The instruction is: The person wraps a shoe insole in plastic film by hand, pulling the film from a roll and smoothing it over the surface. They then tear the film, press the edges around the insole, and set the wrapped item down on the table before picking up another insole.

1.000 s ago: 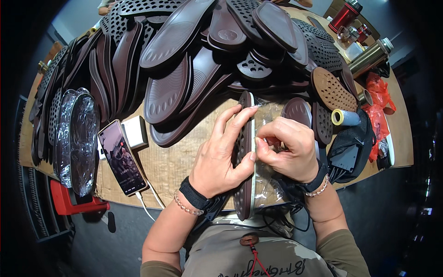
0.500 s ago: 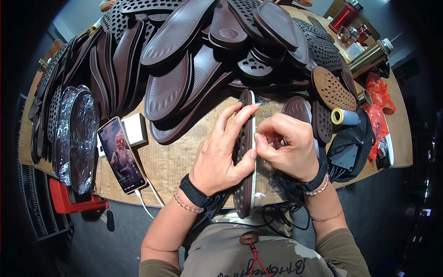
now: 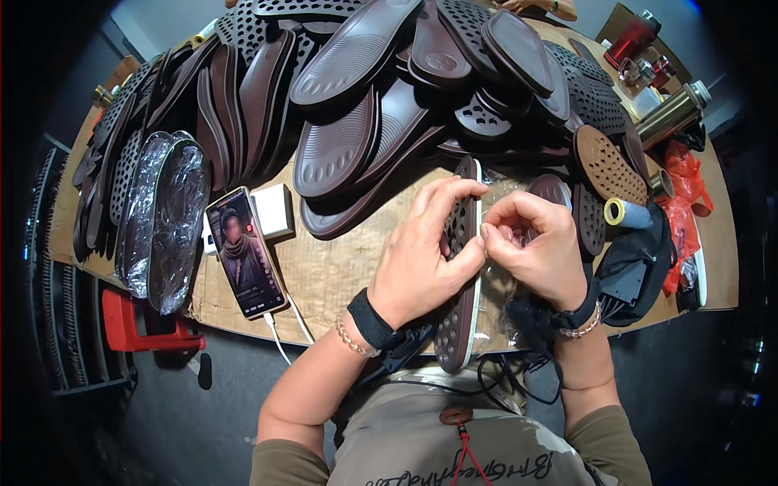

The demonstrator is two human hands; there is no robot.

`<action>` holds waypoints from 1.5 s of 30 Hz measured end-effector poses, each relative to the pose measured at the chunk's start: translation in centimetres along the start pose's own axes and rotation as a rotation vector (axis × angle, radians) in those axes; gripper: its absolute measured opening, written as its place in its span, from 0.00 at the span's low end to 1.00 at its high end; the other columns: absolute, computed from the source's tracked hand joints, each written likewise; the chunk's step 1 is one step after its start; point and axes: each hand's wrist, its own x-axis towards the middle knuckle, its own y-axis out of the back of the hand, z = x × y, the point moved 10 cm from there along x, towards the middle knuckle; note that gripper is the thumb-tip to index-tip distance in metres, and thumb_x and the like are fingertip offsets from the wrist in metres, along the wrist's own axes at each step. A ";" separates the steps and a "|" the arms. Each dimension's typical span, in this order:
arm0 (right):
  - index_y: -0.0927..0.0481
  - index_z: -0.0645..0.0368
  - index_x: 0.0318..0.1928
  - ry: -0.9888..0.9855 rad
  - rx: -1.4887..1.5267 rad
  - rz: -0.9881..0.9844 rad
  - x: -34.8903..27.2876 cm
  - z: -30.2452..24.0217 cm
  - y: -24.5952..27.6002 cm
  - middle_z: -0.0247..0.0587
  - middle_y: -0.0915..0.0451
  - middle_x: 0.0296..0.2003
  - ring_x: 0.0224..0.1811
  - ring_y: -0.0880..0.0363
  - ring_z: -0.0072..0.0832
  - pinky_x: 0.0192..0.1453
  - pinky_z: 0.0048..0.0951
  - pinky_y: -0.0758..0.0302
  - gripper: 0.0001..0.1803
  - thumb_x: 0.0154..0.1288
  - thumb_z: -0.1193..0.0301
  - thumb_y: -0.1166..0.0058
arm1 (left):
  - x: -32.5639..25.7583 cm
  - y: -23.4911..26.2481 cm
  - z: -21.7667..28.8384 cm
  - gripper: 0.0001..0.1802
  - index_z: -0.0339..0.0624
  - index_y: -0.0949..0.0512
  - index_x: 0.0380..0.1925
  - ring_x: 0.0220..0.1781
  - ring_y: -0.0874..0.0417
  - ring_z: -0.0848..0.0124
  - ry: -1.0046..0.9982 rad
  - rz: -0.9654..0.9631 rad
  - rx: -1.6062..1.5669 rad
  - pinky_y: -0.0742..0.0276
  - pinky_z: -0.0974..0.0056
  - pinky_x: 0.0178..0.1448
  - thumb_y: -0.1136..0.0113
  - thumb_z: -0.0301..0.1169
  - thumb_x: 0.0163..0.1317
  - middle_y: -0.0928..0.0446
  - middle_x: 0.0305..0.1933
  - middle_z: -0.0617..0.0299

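Observation:
A dark brown shoe sole (image 3: 455,336) with holes stands on its edge on the cardboard-covered table in front of me. Along its right side runs a white rim. My left hand (image 3: 421,251) grips the sole from the left, fingers over its upper part and thumb against the rim. Close on the other side, my right hand (image 3: 539,247) has thumb and forefinger pinched together at the white rim. Whatever lies in that pinch is too small to make out. Clear plastic film (image 3: 496,300) lies beside the sole, under my right hand.
A large heap of brown soles (image 3: 348,154) fills the far side. To the left lie film-wrapped soles (image 3: 180,219) and a lit phone (image 3: 245,251) on a charging cable. Rightward are a thread spool (image 3: 628,213), a black mesh pouch (image 3: 636,259), red plastic bags (image 3: 685,182) and a flask (image 3: 673,113).
The whole view has shifted, so everything sits further right. My hands keep the same hold on the sole, with the right pinch still at the rim. The phone's picture has changed.

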 end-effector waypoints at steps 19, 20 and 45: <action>0.18 0.68 0.55 0.518 -0.122 0.211 0.2 -1.9 2.0 0.55 0.15 0.53 0.55 0.15 0.47 0.60 0.41 0.20 0.16 0.77 0.68 0.44 | 1.4 -0.8 0.9 0.18 0.44 0.18 0.58 0.44 0.16 0.64 0.016 0.059 0.136 0.18 0.63 0.45 0.33 0.35 0.71 0.21 0.54 0.54; 0.18 0.69 0.58 0.450 -0.035 0.099 0.5 -1.3 1.1 0.59 0.16 0.55 0.60 0.18 0.54 0.67 0.45 0.23 0.18 0.80 0.67 0.50 | 1.2 -0.5 0.8 0.20 0.42 0.20 0.61 0.46 0.15 0.63 -0.001 0.060 0.166 0.18 0.63 0.46 0.34 0.35 0.72 0.21 0.57 0.53; 0.19 0.59 0.66 0.874 -0.609 0.254 0.3 -16.6 15.0 0.47 0.13 0.55 0.54 0.14 0.32 0.59 0.36 0.18 0.25 0.70 0.71 0.36 | -4.1 -14.6 14.5 0.07 0.39 0.18 0.42 0.49 0.15 0.47 -0.443 -0.615 0.029 0.20 0.46 0.53 0.40 0.28 0.68 0.18 0.41 0.49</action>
